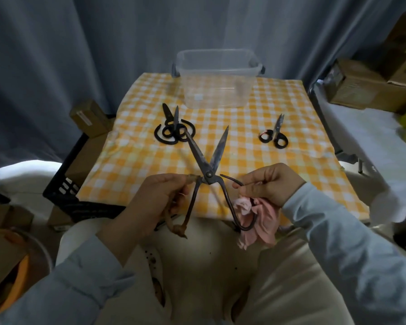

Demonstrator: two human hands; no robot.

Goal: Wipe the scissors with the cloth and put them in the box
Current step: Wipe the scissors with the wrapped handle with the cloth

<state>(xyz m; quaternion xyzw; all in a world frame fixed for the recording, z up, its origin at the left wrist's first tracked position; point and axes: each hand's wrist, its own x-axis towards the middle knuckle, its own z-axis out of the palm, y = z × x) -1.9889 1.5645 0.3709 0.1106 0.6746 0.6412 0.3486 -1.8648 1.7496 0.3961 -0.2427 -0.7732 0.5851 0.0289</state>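
Grip of left hand (pixel 155 202) holds scissors (pixel 208 170), blades seemingly pointing away.

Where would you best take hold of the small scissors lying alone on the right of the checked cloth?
Probably by the handle loops, from above on the near side. The small scissors lie flat and closed, loops toward the person and tips pointing away at the box, so a hand meets the loops first, clear of the blades.

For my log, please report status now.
Left hand and right hand grip large scissors, blades open. Right also holds pink cloth. Box empty, way open.
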